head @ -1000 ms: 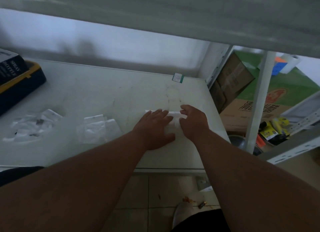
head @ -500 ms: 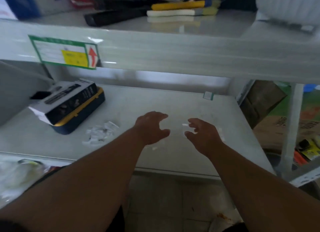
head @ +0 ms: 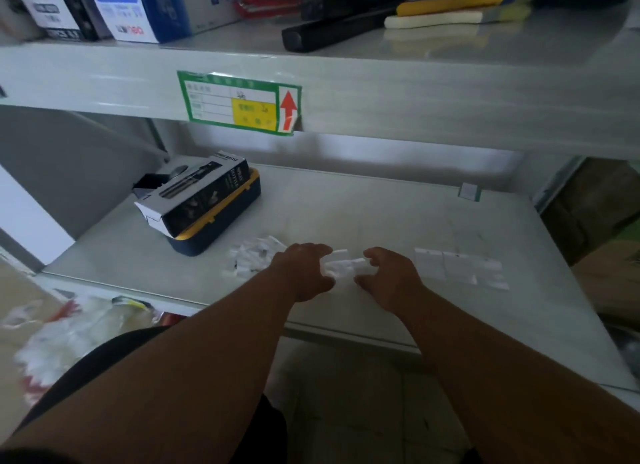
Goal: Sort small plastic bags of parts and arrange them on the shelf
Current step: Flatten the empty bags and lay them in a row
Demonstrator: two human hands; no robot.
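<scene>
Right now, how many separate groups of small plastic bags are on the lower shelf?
3. A loose heap left of the left hand, a few bags between both hands, and a flat row right of the right hand. The hands may hide more.

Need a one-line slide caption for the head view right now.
Both hands, left hand and right hand, gather small plastic bags on the white shelf, between a loose pile and a flat row.
</scene>
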